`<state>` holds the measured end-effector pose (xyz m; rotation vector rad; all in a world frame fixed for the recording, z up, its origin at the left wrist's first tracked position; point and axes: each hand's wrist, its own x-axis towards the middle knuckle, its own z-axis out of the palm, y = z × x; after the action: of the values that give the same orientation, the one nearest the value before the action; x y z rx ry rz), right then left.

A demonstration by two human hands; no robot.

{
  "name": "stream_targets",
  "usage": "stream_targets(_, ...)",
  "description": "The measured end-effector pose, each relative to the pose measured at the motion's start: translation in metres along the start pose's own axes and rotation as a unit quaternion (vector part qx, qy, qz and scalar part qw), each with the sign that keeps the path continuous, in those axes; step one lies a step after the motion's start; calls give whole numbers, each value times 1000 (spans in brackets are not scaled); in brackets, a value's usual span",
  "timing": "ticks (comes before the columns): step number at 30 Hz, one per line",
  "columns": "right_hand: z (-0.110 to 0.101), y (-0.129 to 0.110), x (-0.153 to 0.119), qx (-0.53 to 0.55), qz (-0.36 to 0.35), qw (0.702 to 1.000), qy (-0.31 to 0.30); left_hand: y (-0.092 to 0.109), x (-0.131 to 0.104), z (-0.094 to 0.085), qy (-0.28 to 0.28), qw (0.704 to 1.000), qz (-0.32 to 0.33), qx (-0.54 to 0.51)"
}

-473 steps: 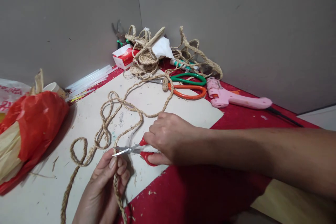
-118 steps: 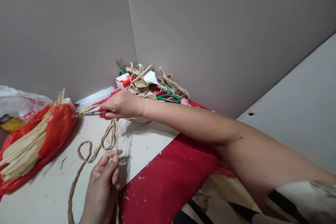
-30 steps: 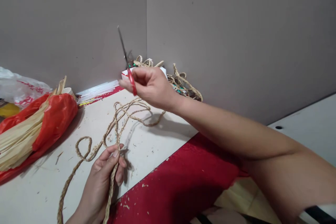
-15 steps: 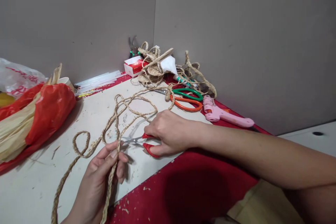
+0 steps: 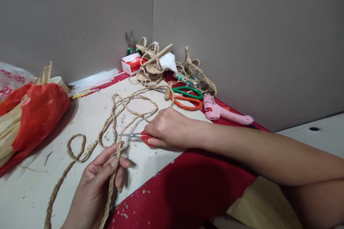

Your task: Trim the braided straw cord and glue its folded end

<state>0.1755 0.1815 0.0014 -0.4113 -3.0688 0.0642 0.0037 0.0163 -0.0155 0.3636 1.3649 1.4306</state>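
Note:
My left hand [image 5: 103, 175] pinches a braided straw cord [image 5: 110, 189] between thumb and fingers, with one length hanging down toward me. Just above those fingertips, the thin blades of small red-handled scissors [image 5: 132, 135] lie at the cord, nearly closed. My right hand [image 5: 168, 128] is closed around the scissors' red handles. Beyond both hands the rest of the cord spreads in loose loops over a white board, and a thicker braid runs down at the left. Whether the cord is cut through at the blades I cannot tell.
A red plastic bag [image 5: 44, 111] of pale straw lies left. At the back are a red-and-white box [image 5: 131, 64], a heap of braided straw [image 5: 152, 71], green-and-orange-handled scissors [image 5: 188, 102] and clear sticks [image 5: 94, 82]. A pink glue gun [image 5: 225, 112] lies right, near the grey wall.
My right hand has squeezed the red scissors' handles together, and the blades have closed at the cord. My left hand keeps its pinch. The whole view has shifted slightly.

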Motion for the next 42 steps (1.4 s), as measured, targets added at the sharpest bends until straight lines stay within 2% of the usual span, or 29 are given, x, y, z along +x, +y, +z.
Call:
stream_targets(4, -3, -3, -3, 13, 1, 1000, 19, -1, 2, -1, -4, 1000, 8, 12)
stream_targets(11, -5, -18, -5, -16, -16, 1000, -20, -2, 2, 3, 5, 999, 42, 30)
stream_targets(17, -4, -12, -4, -12, 0, 999, -31, -1, 3, 4, 32, 999, 24, 19)
stream_targets(22, -7, -4, -3, -4, 45, 999, 4, -2, 3, 3, 39, 999, 17, 1)
stream_targets(28, -3, -11, -3, -34, 30, 998, 45, -7, 6, 1, 17, 1000, 25, 7)
stream_targets(31, -2, -14, -3, -43, 28, 998, 31, -6, 5, 2, 24, 1000, 8, 1)
stream_targets(36, -6, -12, 0, -7, 32, 999, -35, -1, 1, 6, 39, 999, -10, -24)
stream_targets(42, -10, -5, 0, -8, 78, 997, 1, -3, 0, 6, 56, 998, -5, -22)
